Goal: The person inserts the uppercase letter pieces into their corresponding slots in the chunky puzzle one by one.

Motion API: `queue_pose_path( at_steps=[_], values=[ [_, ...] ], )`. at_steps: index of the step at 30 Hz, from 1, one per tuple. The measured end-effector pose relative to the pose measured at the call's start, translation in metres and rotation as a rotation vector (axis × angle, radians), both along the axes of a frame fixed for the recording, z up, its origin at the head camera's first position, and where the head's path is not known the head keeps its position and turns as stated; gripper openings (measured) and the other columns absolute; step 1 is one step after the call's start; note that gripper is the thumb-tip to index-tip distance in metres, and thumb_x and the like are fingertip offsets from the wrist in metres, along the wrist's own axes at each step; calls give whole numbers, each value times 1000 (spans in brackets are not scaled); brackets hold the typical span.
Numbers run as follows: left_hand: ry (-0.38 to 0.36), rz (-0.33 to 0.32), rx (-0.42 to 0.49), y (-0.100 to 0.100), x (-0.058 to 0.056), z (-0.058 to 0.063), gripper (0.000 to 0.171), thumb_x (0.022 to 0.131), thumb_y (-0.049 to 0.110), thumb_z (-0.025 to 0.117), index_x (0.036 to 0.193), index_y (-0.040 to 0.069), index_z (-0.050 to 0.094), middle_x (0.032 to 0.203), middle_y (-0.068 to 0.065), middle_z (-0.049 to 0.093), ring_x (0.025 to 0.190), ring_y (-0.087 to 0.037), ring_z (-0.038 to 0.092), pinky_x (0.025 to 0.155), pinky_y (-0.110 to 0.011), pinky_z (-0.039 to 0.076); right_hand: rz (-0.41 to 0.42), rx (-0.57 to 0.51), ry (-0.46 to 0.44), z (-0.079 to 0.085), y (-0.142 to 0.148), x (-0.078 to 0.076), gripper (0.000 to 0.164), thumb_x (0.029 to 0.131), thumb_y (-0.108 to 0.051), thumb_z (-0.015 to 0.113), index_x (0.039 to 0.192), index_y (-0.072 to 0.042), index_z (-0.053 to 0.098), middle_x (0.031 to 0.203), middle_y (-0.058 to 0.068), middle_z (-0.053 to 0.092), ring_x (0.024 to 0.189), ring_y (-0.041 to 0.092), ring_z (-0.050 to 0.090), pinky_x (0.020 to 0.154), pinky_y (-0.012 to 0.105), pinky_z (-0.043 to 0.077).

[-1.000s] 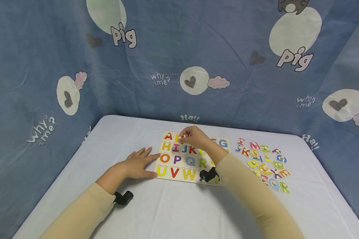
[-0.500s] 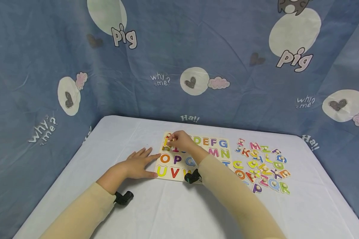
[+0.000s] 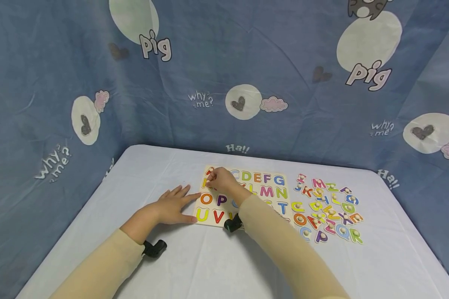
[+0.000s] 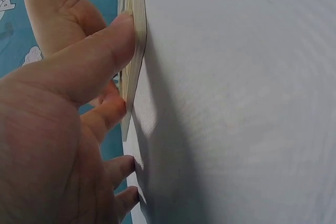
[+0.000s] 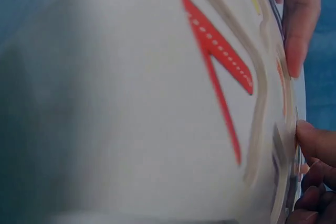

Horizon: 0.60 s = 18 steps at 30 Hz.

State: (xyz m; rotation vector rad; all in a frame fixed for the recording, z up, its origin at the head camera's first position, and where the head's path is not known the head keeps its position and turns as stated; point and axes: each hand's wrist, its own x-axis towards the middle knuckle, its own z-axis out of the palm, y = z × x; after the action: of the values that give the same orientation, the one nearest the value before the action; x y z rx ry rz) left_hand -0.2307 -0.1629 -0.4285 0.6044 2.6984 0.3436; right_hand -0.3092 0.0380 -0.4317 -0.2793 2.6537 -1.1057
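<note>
A wooden alphabet puzzle board with coloured letter shapes lies flat on the white table. My left hand rests at its left edge, fingers spread; thumb and index finger touch the edge, as the left wrist view shows. Over the board's upper left, my right hand pinches a yellow letter piece at the second row's first slot. The fingers almost wholly hide that piece. A red letter A shows just above the hand. In the right wrist view, the curled fingers sit low against the board.
Several loose letter pieces with knobs, among them an orange O, a purple P and a green R, lie right of the board. A patterned blue cloth stands behind the table.
My right hand has moved left and slightly down over the board with the yellow letter piece, from the top row to the second row's first slot. The left hand has stayed put.
</note>
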Motion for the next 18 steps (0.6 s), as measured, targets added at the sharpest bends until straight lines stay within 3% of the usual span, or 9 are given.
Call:
queue_pose_path(
  at_steps=[6, 12, 18],
  values=[
    [-3, -3, 8, 1, 0, 2, 86, 86, 62, 67, 156, 23, 37, 164, -22, 18, 150, -47, 10, 117, -67, 10, -6, 12, 4, 1, 0, -1, 13, 92, -17, 75, 87, -10, 66, 75, 1, 58, 66, 12, 52, 59, 23, 44],
    [-4, 1, -3, 1, -1, 0, 87, 85, 63, 68, 156, 24, 37, 164, -22, 18, 150, -46, 10, 117, -67, 9, 4, -78, -15, 3, 12, -1, 11, 92, -17, 75, 95, -9, 67, 78, 2, 54, 64, 13, 48, 56, 24, 42],
    [-13, 12, -4, 2, -2, -1, 89, 84, 63, 68, 157, 24, 36, 164, -21, 17, 150, -46, 10, 117, -68, 9, -6, -89, 30, 19, 37, 2, 15, 92, -20, 75, 102, -11, 70, 73, 1, 43, 59, 13, 37, 52, 26, 35]
  ],
)
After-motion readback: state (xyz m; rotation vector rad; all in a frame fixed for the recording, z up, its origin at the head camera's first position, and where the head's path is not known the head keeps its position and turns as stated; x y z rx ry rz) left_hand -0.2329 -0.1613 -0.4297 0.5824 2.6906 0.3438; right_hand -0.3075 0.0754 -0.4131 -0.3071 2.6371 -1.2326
